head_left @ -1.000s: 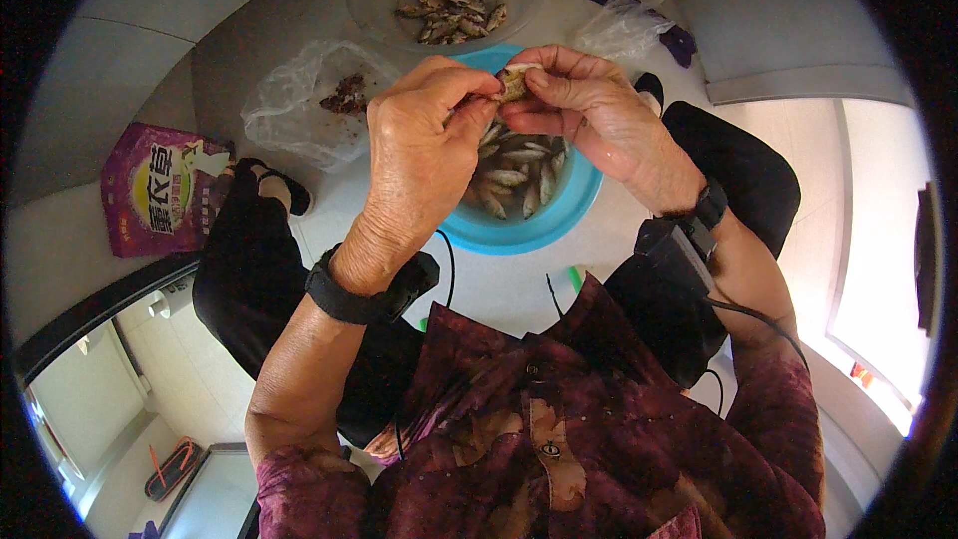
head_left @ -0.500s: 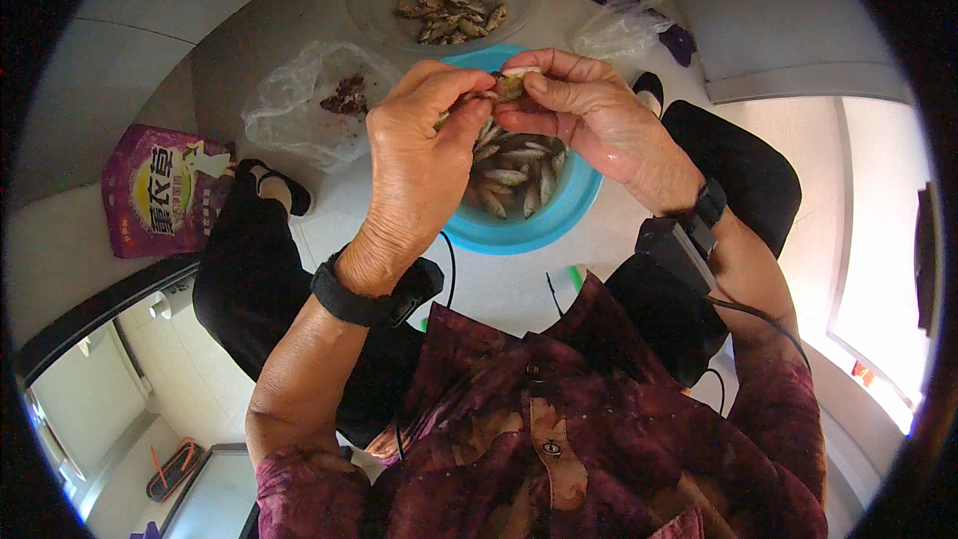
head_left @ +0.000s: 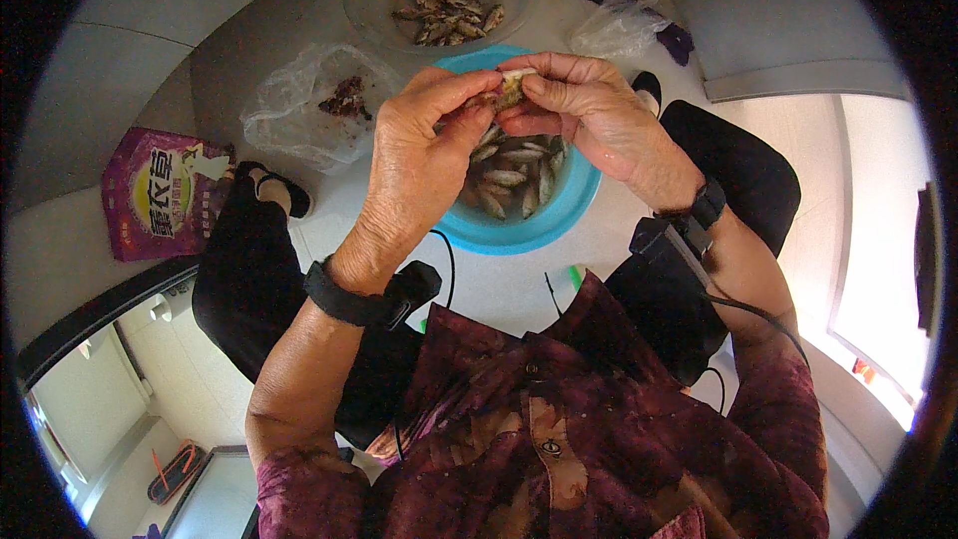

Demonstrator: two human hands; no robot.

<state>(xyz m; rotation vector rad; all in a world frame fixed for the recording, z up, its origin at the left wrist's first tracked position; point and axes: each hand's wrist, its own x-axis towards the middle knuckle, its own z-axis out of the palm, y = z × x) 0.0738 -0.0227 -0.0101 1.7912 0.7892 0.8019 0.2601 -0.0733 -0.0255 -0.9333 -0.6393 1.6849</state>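
A small fish [head_left: 512,90] is held up between my two hands, over a blue basin [head_left: 544,237]. My right hand [head_left: 607,125] grips it with the thumb on its yellowish side and the fingers behind. My left hand [head_left: 421,140] pinches at the fish's left end; the fingertips partly hide what they hold there. Below, several small silvery fish [head_left: 507,178] lie in the basin, partly covered by my hands.
Beyond stands a clear plastic bowl [head_left: 374,0] with several brownish fish [head_left: 449,15]. To the left lies a clear plastic bag [head_left: 284,105] holding dark red scraps [head_left: 346,98]. A purple package [head_left: 150,195] stands farther left. Another clear bag [head_left: 619,25] lies at the far right.
My left hand has turned slightly and its wrist has shifted a little toward the left. The fish stays between both hands with its yellowish side showing slightly more.
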